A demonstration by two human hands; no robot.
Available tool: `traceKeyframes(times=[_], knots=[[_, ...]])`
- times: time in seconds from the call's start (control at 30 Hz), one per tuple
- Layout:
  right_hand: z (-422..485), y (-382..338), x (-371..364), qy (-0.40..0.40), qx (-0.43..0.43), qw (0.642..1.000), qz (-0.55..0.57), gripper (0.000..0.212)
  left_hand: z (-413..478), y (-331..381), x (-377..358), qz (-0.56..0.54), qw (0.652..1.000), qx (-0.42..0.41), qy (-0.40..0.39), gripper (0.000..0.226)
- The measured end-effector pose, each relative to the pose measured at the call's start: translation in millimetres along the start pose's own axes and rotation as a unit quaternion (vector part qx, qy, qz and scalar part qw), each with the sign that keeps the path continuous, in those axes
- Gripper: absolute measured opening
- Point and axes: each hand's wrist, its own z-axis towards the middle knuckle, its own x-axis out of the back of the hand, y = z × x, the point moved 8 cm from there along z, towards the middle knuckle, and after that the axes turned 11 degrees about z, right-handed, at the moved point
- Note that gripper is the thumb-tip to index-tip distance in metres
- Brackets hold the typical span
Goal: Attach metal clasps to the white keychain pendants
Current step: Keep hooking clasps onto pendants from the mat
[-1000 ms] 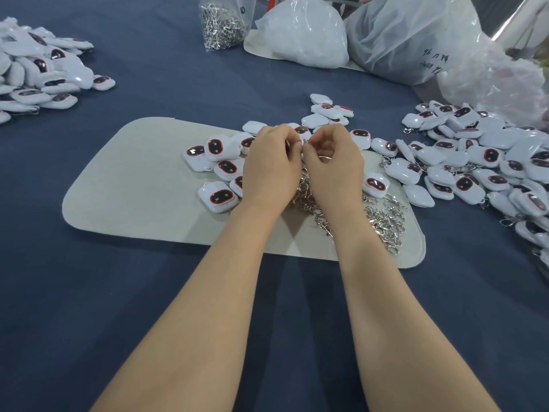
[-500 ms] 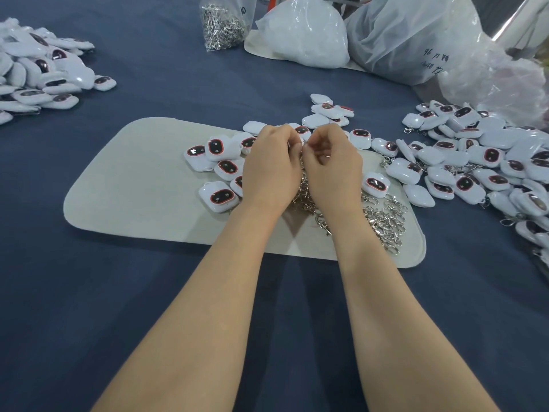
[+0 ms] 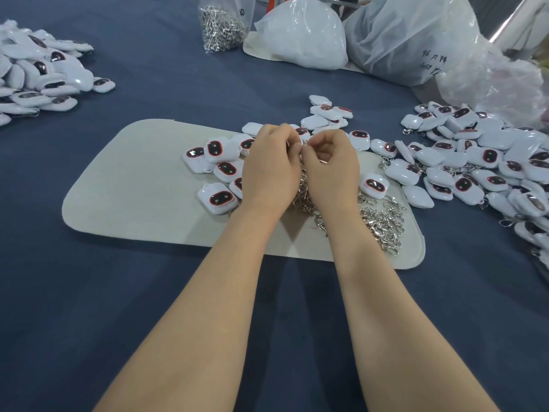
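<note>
My left hand [image 3: 269, 168] and my right hand [image 3: 331, 171] are curled together over the beige mat [image 3: 133, 191], fingertips meeting around a small metal clasp [image 3: 304, 143]. The left hand's fingers hide whatever pendant it grips. Loose white pendants [image 3: 218, 199] with dark red-rimmed faces lie on the mat to the left of my hands. A heap of silver clasps [image 3: 383, 224] lies on the mat under and to the right of my right wrist.
A large pile of white pendants [image 3: 481, 165] covers the blue cloth at the right, another pile [image 3: 35, 75] at the far left. At the back stand a clear bag of clasps [image 3: 221, 25] and white plastic bags [image 3: 303, 37].
Both hands stay in the same spot; the fingertips have shifted slightly while working together on the small metal piece.
</note>
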Motion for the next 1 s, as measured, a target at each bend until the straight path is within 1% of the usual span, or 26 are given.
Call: traceKeyframes(times=[0.13,0.23,0.37,0.53,0.73,1.0], knots=[[0.4,3.2,0.6,0.017,-0.029,0.999,0.025,0.025,0.3,-0.3,1.0,-0.009,1.000,-0.001,0.009,0.010],[0.4,4.8,1.4,0.022,-0.041,0.999,0.025,0.021,0.3,-0.8,1.9,-0.017,1.000,0.004,0.018,0.010],[0.5,2.7,-1.0,0.008,-0.035,0.999,0.009,0.015,0.3,-4.3,3.3,-0.057,0.997,0.034,0.025,0.009],[0.3,-0.7,1.9,0.025,-0.019,0.999,0.008,0.021,0.6,-9.2,2.2,-0.109,0.991,0.071,0.011,0.008],[-0.7,-2.6,1.7,0.022,-0.004,1.000,0.014,0.013,0.1,-10.7,-0.3,-0.110,0.991,0.078,0.007,0.008],[-2.5,-4.2,3.7,0.032,0.011,0.999,0.011,0.015,0.1,-12.1,-3.8,-0.089,0.993,0.081,-0.008,0.008]])
